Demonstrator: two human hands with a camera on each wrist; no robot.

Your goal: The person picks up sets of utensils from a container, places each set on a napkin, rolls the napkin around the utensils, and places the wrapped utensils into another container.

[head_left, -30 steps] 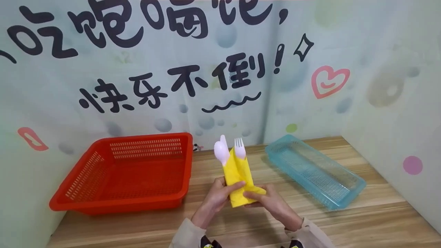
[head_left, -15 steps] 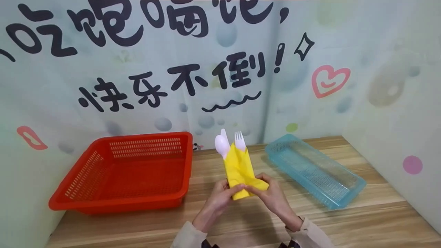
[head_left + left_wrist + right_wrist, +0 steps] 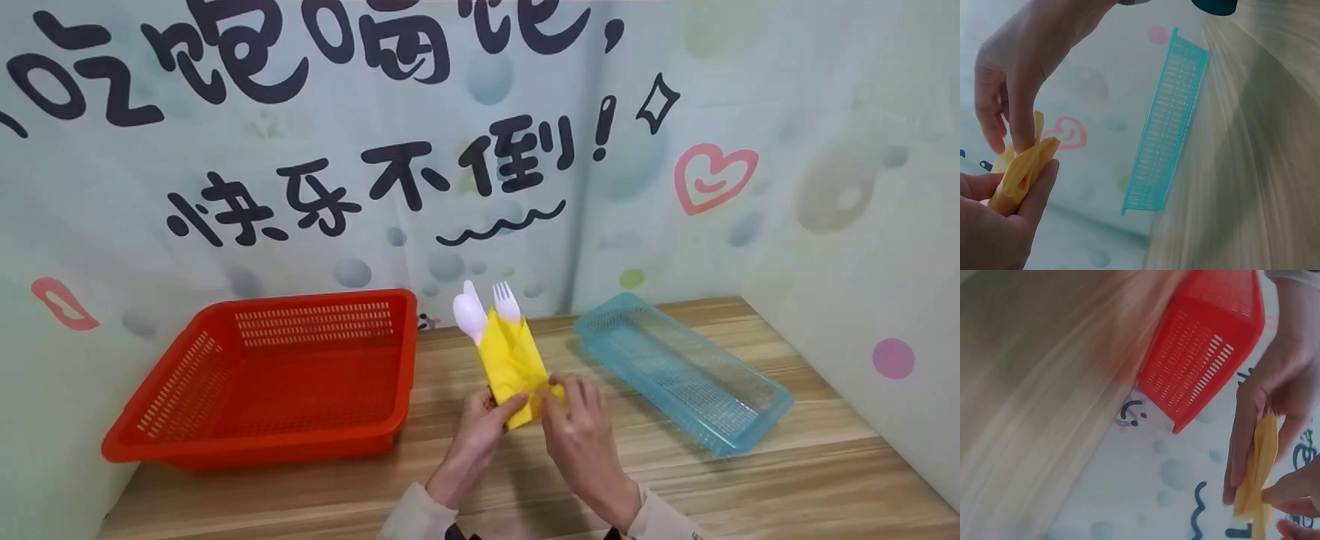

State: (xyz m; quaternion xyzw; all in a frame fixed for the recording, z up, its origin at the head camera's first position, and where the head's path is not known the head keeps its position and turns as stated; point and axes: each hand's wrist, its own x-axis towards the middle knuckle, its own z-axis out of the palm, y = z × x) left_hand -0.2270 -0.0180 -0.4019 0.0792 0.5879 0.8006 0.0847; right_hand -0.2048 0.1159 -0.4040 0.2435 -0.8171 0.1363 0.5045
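Note:
A folded yellow napkin (image 3: 512, 364) is held up over the table, tilted to the left. Out of its top stick a white spoon (image 3: 468, 313), a white fork (image 3: 507, 304) and a narrow white handle-like tip, perhaps a knife, behind the spoon. My left hand (image 3: 480, 427) grips the napkin's lower left, thumb across the front. At the lower right edge, my right hand (image 3: 585, 435) pinches the loose flap with bent fingers. The left wrist view shows a right finger pushed down at the folds of the napkin (image 3: 1019, 180). The cutlery's lower ends are hidden inside.
On the left stands a red plastic basket (image 3: 259, 442) with slotted walls. A long light-blue basket (image 3: 675, 352) lies at an angle on the right. Both rest on the wood-grain table (image 3: 787, 480), in front of a printed cloth backdrop (image 3: 322, 270).
The napkin and cutlery rose a little, then shifted left. My right hand has turned over, back of the hand upward, and works at the flap. My left hand keeps its hold.

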